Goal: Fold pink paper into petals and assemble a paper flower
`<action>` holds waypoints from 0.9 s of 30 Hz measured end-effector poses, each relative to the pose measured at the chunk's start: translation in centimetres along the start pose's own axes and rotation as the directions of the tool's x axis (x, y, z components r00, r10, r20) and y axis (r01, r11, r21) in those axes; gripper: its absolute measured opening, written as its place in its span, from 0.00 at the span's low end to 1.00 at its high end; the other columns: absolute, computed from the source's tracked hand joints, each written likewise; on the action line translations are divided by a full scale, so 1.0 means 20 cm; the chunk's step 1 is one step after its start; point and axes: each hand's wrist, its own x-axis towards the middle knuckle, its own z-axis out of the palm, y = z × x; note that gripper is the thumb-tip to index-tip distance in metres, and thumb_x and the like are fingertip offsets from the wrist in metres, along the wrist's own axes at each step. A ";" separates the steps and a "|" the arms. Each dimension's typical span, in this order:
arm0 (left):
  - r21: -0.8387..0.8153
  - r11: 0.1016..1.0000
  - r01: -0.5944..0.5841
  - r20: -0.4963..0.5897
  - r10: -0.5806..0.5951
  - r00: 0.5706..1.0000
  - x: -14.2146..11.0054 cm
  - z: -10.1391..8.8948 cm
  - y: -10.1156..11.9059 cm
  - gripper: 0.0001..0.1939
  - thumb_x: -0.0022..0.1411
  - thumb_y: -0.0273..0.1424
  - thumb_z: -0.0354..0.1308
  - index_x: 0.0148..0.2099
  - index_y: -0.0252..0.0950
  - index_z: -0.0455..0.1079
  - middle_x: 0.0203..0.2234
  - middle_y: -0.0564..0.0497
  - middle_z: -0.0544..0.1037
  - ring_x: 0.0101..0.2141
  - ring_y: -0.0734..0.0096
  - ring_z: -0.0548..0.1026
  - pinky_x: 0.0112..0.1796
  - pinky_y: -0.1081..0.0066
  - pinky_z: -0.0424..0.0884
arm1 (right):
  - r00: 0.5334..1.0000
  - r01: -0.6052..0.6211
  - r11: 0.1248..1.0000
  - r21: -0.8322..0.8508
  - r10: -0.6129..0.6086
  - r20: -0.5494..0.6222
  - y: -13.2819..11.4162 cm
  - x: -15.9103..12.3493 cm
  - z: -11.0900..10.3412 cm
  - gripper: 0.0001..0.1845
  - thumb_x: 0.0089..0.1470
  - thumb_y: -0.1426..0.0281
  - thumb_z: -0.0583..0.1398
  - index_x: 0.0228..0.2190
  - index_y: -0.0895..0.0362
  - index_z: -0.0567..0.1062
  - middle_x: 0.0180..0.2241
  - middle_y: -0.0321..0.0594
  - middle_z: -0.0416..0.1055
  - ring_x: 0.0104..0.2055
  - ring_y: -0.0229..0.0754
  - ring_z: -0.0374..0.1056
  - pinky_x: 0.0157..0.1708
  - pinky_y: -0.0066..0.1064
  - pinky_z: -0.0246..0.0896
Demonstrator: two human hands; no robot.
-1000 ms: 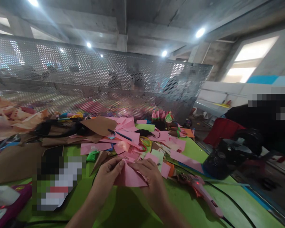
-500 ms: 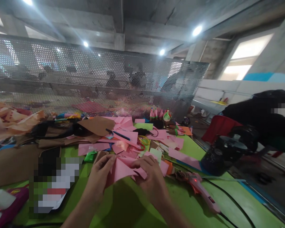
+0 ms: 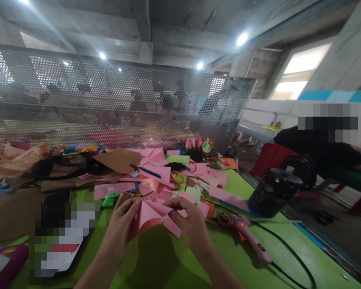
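A folded sheet of pink paper hangs between my two hands, just above the green table. My left hand pinches its left side between thumb and fingers. At its right side my right hand grips a folded edge, and a pink flap hangs down below the fingers. Some creases are hidden behind my fingers. Right of my hands lies a pink glue gun with a red light and a black cord. A small green packet is just beyond my left hand.
Pink paper scraps, a dark pen and brown sheets are heaped behind my hands. Small ice-cream-like cones stand at the back, before a perforated metal screen. A dark container is at the right edge; a person in black sits beyond.
The pink paper has turned and its folds have spread; a flap now hangs under my right hand. The whole view has shifted slightly, and the person at right has changed posture.
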 end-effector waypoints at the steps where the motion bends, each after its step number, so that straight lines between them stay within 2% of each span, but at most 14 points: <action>1: -0.051 0.997 0.050 0.027 -0.049 0.998 0.00 0.00 -0.01 0.19 0.39 0.44 0.73 0.30 0.36 0.77 0.24 0.52 0.77 0.24 0.71 0.74 0.26 0.73 0.71 | 1.000 -0.015 1.000 0.016 0.016 -0.009 0.00 0.00 0.00 0.05 0.50 0.70 0.61 0.29 0.56 0.78 0.27 0.37 0.75 0.30 0.41 0.68 0.31 0.30 0.62; 3: -0.127 0.986 0.109 0.056 -0.103 0.993 0.00 0.00 -0.01 0.19 0.37 0.42 0.74 0.30 0.36 0.76 0.22 0.55 0.76 0.22 0.74 0.73 0.25 0.76 0.70 | 0.998 -0.040 0.999 0.035 0.041 -0.036 0.01 0.00 0.00 0.06 0.51 0.67 0.62 0.28 0.56 0.79 0.27 0.38 0.74 0.30 0.41 0.67 0.31 0.30 0.60; 6: -0.160 0.982 0.101 0.073 -0.090 0.993 -0.01 0.01 0.00 0.18 0.37 0.40 0.75 0.28 0.35 0.75 0.21 0.57 0.74 0.22 0.77 0.72 0.25 0.79 0.69 | 0.995 -0.077 0.994 0.074 0.082 -0.063 0.04 0.01 -0.01 0.08 0.50 0.64 0.64 0.27 0.57 0.79 0.26 0.38 0.74 0.31 0.42 0.66 0.32 0.31 0.59; 9: -0.131 0.989 0.072 0.066 -0.064 0.996 -0.01 0.00 0.00 0.17 0.42 0.41 0.73 0.30 0.36 0.75 0.25 0.57 0.75 0.25 0.77 0.72 0.27 0.80 0.68 | 0.988 -0.140 0.970 0.199 0.150 -0.036 0.04 0.03 -0.02 0.10 0.48 0.62 0.65 0.27 0.57 0.79 0.25 0.38 0.74 0.30 0.42 0.67 0.32 0.32 0.60; 13: -0.039 0.999 0.015 0.017 -0.015 1.000 0.01 -0.02 -0.01 0.19 0.44 0.44 0.71 0.33 0.37 0.75 0.28 0.56 0.74 0.28 0.75 0.72 0.29 0.78 0.68 | 0.981 -0.190 0.925 0.329 0.188 0.038 0.00 0.03 -0.03 0.14 0.51 0.58 0.64 0.33 0.56 0.79 0.30 0.40 0.75 0.35 0.42 0.68 0.38 0.33 0.61; 15: 0.061 0.997 -0.053 0.012 0.052 0.999 0.01 -0.03 -0.02 0.20 0.45 0.47 0.70 0.31 0.36 0.75 0.27 0.56 0.73 0.28 0.74 0.70 0.28 0.78 0.67 | 0.977 -0.211 0.929 0.303 0.199 0.072 -0.01 0.02 -0.03 0.16 0.50 0.56 0.65 0.33 0.56 0.78 0.32 0.39 0.74 0.36 0.42 0.67 0.37 0.31 0.60; 17: 0.155 0.982 -0.109 0.043 0.103 0.994 0.01 -0.03 -0.03 0.19 0.48 0.48 0.67 0.32 0.36 0.76 0.27 0.55 0.73 0.29 0.72 0.70 0.29 0.77 0.66 | 0.966 -0.256 0.929 0.266 0.232 0.118 0.01 0.02 -0.02 0.18 0.47 0.55 0.67 0.31 0.57 0.78 0.29 0.38 0.72 0.32 0.40 0.65 0.32 0.30 0.59; 20: 0.228 0.959 -0.165 0.098 0.146 0.984 0.01 -0.02 -0.03 0.19 0.52 0.47 0.65 0.36 0.36 0.77 0.27 0.54 0.75 0.32 0.70 0.71 0.31 0.76 0.66 | 0.951 -0.296 0.924 0.241 0.264 0.158 0.06 0.03 -0.01 0.19 0.42 0.55 0.69 0.25 0.58 0.76 0.23 0.36 0.70 0.26 0.37 0.63 0.27 0.28 0.56; 22: 0.249 0.953 -0.174 0.110 0.151 0.982 0.01 -0.02 -0.03 0.19 0.53 0.47 0.64 0.38 0.36 0.78 0.27 0.53 0.75 0.32 0.69 0.71 0.31 0.76 0.66 | 0.952 -0.294 0.929 0.226 0.263 0.154 0.09 0.04 -0.02 0.19 0.42 0.55 0.69 0.23 0.58 0.75 0.22 0.36 0.71 0.25 0.37 0.63 0.27 0.28 0.56; 25: 0.297 0.934 -0.199 0.118 0.171 0.978 0.01 -0.03 -0.03 0.19 0.56 0.47 0.62 0.39 0.36 0.78 0.30 0.52 0.77 0.32 0.69 0.72 0.31 0.75 0.67 | 0.971 -0.231 0.965 0.127 0.220 0.096 0.09 0.05 -0.03 0.15 0.47 0.58 0.66 0.26 0.58 0.76 0.25 0.39 0.73 0.27 0.39 0.65 0.29 0.30 0.58; 27: 0.370 0.891 -0.262 0.131 0.229 0.965 0.01 -0.03 -0.03 0.18 0.57 0.46 0.60 0.39 0.36 0.78 0.30 0.51 0.78 0.33 0.67 0.73 0.33 0.74 0.68 | 0.995 -0.103 0.994 -0.029 0.103 -0.014 0.06 0.04 -0.04 0.12 0.51 0.61 0.63 0.32 0.57 0.78 0.31 0.41 0.75 0.32 0.42 0.66 0.33 0.32 0.59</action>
